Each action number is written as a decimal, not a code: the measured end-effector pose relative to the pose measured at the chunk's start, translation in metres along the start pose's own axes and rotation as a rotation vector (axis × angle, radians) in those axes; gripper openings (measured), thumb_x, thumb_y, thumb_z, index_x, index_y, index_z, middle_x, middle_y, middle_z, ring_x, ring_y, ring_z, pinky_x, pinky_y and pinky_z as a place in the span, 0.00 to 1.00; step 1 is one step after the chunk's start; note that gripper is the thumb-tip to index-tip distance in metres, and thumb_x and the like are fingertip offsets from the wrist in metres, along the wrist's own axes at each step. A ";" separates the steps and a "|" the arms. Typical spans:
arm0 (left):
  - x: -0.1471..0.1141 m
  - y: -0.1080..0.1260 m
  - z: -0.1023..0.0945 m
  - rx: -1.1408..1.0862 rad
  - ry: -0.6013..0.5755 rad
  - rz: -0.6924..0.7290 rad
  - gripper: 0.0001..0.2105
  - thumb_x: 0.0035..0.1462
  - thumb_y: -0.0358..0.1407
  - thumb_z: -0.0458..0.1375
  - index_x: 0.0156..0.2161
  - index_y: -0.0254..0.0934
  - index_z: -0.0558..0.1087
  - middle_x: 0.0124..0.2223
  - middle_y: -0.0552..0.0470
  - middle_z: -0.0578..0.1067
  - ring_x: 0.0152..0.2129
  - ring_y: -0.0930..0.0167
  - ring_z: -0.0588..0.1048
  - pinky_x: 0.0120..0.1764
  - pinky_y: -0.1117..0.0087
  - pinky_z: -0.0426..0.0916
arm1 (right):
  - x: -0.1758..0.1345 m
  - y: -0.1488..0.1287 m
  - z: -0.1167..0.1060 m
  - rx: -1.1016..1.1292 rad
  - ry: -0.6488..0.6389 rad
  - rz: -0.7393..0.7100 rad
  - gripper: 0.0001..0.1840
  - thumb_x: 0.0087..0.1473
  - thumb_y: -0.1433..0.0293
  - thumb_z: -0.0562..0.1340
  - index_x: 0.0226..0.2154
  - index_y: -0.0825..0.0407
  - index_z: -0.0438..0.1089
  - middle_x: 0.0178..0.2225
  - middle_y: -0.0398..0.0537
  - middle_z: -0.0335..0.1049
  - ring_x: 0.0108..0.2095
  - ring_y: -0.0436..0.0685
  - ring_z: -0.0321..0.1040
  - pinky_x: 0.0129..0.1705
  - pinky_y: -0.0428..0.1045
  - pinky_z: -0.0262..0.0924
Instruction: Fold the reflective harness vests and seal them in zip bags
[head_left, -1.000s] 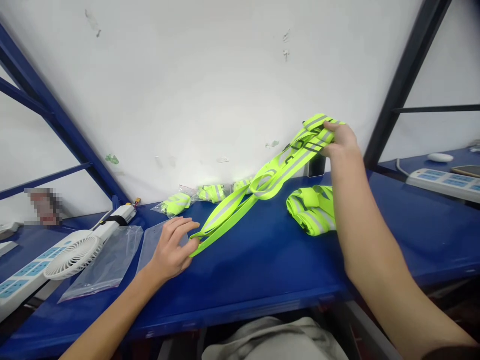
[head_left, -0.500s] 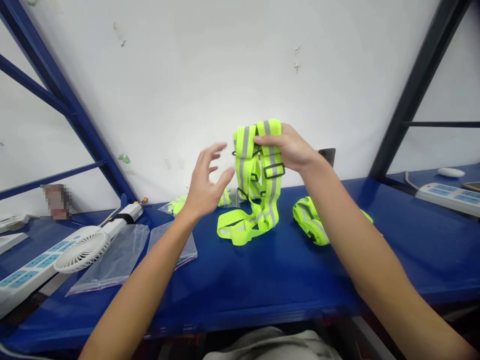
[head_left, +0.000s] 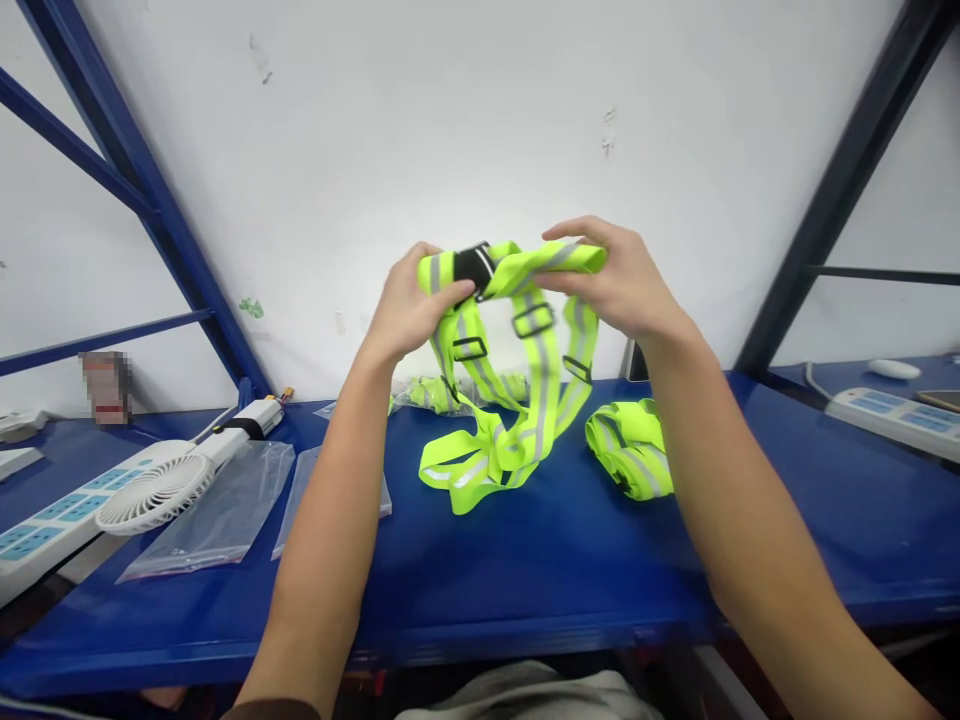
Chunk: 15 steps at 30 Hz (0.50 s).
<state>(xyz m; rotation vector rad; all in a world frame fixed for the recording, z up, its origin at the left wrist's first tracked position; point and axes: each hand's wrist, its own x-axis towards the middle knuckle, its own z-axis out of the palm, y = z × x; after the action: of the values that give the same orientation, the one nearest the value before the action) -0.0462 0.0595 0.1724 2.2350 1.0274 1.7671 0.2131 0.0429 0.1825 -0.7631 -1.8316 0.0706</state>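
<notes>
Between the left hand (head_left: 412, 300), closed at the black buckle (head_left: 471, 267), and the half-curled right hand (head_left: 622, 275) gripping a strap (head_left: 551, 260), the reflective harness (head_left: 541, 360) is held up, apparently so the rest drapes loosely.

The straps (head_left: 543, 385) are made of cloth, the buckle (head_left: 472, 267) of plastic; the worktop (head_left: 517, 580) is painted smooth and shiny.
</notes>
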 end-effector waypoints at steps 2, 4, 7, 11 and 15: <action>0.003 -0.008 -0.007 -0.045 0.119 -0.033 0.23 0.48 0.47 0.69 0.44 0.40 0.68 0.34 0.52 0.72 0.34 0.64 0.76 0.40 0.61 0.72 | 0.000 0.004 -0.007 -0.040 0.005 0.024 0.21 0.49 0.64 0.70 0.47 0.50 0.74 0.37 0.49 0.71 0.39 0.60 0.69 0.41 0.54 0.64; 0.003 -0.014 -0.012 -0.076 0.183 -0.071 0.25 0.48 0.48 0.69 0.47 0.41 0.68 0.34 0.53 0.71 0.34 0.65 0.76 0.39 0.63 0.72 | -0.002 0.004 -0.015 -0.108 -0.047 0.026 0.23 0.48 0.63 0.70 0.48 0.49 0.75 0.39 0.50 0.71 0.39 0.60 0.68 0.41 0.55 0.65; 0.001 -0.017 -0.012 -0.082 0.202 -0.122 0.21 0.49 0.45 0.68 0.46 0.40 0.69 0.34 0.53 0.71 0.33 0.66 0.75 0.38 0.64 0.72 | -0.006 -0.001 -0.024 -0.158 -0.327 -0.013 0.31 0.48 0.57 0.71 0.55 0.44 0.73 0.43 0.50 0.72 0.42 0.62 0.69 0.44 0.57 0.66; -0.005 -0.012 -0.004 -0.097 0.153 -0.124 0.16 0.51 0.43 0.66 0.43 0.39 0.70 0.34 0.52 0.72 0.31 0.67 0.75 0.38 0.65 0.72 | -0.009 -0.003 -0.013 -0.034 -0.552 0.134 0.34 0.61 0.49 0.57 0.65 0.45 0.62 0.44 0.54 0.74 0.40 0.63 0.73 0.44 0.59 0.69; -0.008 -0.003 0.006 -0.203 0.072 -0.163 0.17 0.51 0.43 0.66 0.44 0.39 0.71 0.35 0.52 0.74 0.31 0.68 0.76 0.37 0.66 0.73 | -0.007 0.005 0.019 -0.064 -0.360 -0.004 0.49 0.53 0.49 0.67 0.70 0.45 0.50 0.63 0.59 0.59 0.56 0.71 0.65 0.55 0.65 0.65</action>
<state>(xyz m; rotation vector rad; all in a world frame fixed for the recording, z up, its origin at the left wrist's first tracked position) -0.0424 0.0591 0.1624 1.9255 0.9639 1.8035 0.2005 0.0494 0.1671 -0.8320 -2.1849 0.1554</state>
